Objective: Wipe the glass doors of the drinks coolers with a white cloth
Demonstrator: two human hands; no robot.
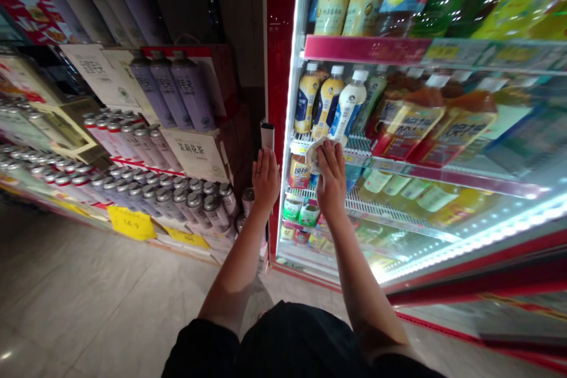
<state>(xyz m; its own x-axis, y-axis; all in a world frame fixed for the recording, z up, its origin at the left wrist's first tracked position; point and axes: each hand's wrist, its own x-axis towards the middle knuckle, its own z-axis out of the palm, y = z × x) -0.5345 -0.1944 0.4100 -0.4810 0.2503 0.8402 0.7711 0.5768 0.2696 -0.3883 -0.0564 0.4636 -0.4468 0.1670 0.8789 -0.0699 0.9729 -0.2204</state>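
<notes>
My left hand (266,180) lies with its fingers straight and close together at the red frame (282,71) of a lit drinks fridge, just below a pale upright handle strip (267,135). Under the fingers of my right hand (331,177) is a crumpled white cloth (313,157), pressed toward the fridge front. Behind the cloth are the shelf edge and small bottles; whether it touches glass or the shelf is hard to tell. Just above my right hand stands a white-and-blue bottle (348,107), beside yellow-and-blue bottles (328,100).
Large amber bottles (410,121) fill the middle fridge shelf, below a pink shelf edge (367,50). On the left, several rows of silver-topped cans (177,198) and purple cans (192,94) stand by cartons (201,153). Yellow price signs (130,222) hang above the tiled floor (88,295).
</notes>
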